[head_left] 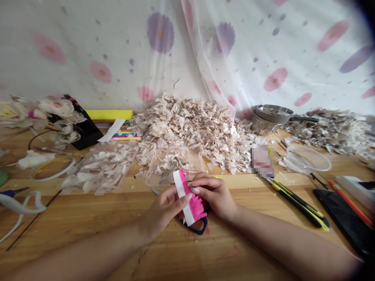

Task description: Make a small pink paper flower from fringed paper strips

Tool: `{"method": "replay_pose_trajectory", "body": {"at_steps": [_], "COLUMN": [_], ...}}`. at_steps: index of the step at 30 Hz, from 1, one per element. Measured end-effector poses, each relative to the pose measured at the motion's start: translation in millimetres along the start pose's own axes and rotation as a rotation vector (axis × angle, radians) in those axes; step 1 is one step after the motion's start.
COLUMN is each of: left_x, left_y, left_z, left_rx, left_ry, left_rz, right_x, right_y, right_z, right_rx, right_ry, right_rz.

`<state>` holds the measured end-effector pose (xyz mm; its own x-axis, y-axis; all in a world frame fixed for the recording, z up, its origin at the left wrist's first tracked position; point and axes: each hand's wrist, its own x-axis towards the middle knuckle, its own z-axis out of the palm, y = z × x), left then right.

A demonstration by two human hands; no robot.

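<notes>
A strip of pink fringed paper (197, 206) with a white band along one edge is held up over the table. My left hand (170, 205) pinches the white band, its thumb lying on top. At the cut side, my right hand (215, 195) has thumb and fingertips pressed together on the pink fringe. Beneath the strip lies a pair of scissors (200, 230) with dark blue handles, partly hidden by the strip and hands; one blade tip shows to the left.
Behind the hands is a clear plastic box (150, 175) and a large heap of pale petals (190, 128). To the right lie a yellow-black utility knife (299, 201), a black phone-like slab (340, 218) and a clear dish (307, 160). Petals cover a sheet (99, 168) at left.
</notes>
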<state>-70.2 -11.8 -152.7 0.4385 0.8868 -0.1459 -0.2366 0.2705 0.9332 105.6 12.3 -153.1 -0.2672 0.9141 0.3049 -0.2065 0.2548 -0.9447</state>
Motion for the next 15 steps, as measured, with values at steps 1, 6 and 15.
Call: {"method": "replay_pose_trajectory", "body": {"at_steps": [1,6,15], "left_x": [-0.1,0.6,-2.3], "left_y": [-0.2,-7.0,-9.1], "left_z": [-0.1,-4.4,-8.0], "left_rx": [0.011,-0.003,-0.032], "left_ry": [-0.01,0.087,0.034], "left_rz": [-0.023,-0.015,-0.049], "right_x": [-0.3,-1.0,6.3], "right_y": [0.3,0.7,-3.7], "right_z": [-0.2,-3.7,-12.3], "right_rx": [-0.015,-0.163,-0.56], "right_ry": [-0.004,-0.012,-0.228], "right_rz": [-0.008,-0.122,-0.524]}}
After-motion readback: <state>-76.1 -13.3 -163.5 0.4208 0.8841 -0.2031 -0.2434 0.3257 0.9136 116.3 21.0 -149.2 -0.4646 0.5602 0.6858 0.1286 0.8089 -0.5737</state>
